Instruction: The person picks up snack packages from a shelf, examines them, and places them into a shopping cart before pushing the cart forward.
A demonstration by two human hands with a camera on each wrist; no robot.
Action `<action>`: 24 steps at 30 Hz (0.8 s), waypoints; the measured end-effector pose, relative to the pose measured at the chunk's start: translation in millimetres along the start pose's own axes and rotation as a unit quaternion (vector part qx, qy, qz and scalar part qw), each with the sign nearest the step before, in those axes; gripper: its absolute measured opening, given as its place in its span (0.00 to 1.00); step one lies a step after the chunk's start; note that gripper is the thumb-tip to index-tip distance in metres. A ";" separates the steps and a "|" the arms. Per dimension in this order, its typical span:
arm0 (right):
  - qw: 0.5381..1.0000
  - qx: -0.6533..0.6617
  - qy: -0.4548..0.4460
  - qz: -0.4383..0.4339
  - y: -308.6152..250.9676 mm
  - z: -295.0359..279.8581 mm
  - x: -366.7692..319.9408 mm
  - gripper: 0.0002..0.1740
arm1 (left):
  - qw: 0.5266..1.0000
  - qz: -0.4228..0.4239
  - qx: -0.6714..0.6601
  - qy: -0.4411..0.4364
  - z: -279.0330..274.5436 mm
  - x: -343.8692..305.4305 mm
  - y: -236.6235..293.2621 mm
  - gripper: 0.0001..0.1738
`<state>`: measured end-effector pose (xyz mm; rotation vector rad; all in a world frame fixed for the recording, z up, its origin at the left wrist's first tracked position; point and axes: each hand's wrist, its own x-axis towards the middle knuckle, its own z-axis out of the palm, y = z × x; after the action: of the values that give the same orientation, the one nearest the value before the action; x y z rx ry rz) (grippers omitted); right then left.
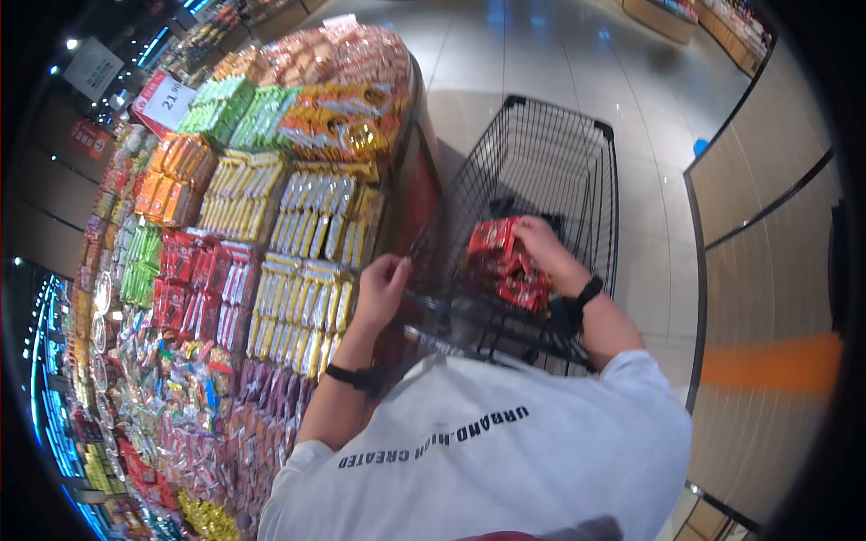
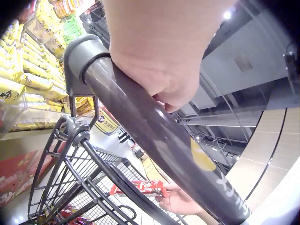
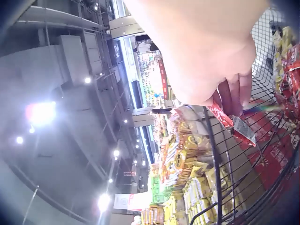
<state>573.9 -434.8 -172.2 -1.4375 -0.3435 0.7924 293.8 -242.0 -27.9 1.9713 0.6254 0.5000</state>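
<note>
My right hand (image 1: 543, 245) pinches a small red packet (image 1: 494, 236) above more red packets (image 1: 523, 293) inside the cart. From the left wrist side, the right hand (image 2: 180, 200) shows at one end of the red-and-white packet (image 2: 140, 188). In the right wrist view, the right hand (image 3: 211, 61) has its fingers curled on the red packet (image 3: 221, 115). My left hand (image 1: 382, 287) is beside the display, its fingers curled with nothing visible in them. In its wrist view, the left hand (image 2: 159, 61) is beyond the cart's dark handle (image 2: 140, 117); contact is unclear.
The black wire cart (image 1: 564, 135) stands ahead of my body. To its left is a large display of yellow packets (image 1: 302, 302), red packets (image 1: 189, 279) and green packets (image 1: 216, 104), with a price sign (image 1: 167, 99). A wood-toned panel (image 1: 767, 270) stands on the right.
</note>
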 end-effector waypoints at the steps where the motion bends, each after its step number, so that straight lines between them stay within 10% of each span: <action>1: 1.000 -0.016 0.011 0.002 15.0 -10.3 9.8 0.08 | 1.000 0.007 -0.002 -0.001 0.4 2.5 -5.9 0.14; 8: 0.975 -0.170 0.059 0.131 29.7 -40.9 2.7 0.07 | 1.000 -0.001 -0.027 -0.011 2.7 4.6 -18.5 0.15; 18: 0.975 0.032 0.087 0.202 96.0 -60.7 -7.9 0.08 | 0.999 -0.007 -0.029 -0.013 3.3 5.3 -15.2 0.14; 19: 0.947 -0.321 0.005 -0.005 104.9 -72.1 -8.8 0.08 | 1.000 -0.005 -0.024 -0.018 2.6 5.2 -15.1 0.14; 20: 0.754 -0.615 -0.078 -0.219 116.9 -87.1 -4.7 0.07 | 1.000 -0.006 -0.022 -0.009 2.7 4.5 -14.3 0.14; 22: 0.855 -0.464 -0.087 -0.215 215.6 -132.3 45.1 0.07 | 0.999 -0.035 -0.004 -0.029 0.5 4.1 -9.7 0.15; 24: 0.980 -0.060 0.052 0.180 99.1 -73.1 -17.0 0.09 | 0.998 -0.054 -0.020 -0.035 0.1 3.2 -10.9 0.14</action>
<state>582.2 -506.4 -273.4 -1.6745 -0.0484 0.9950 294.0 -235.8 -37.4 1.8968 0.6692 0.3736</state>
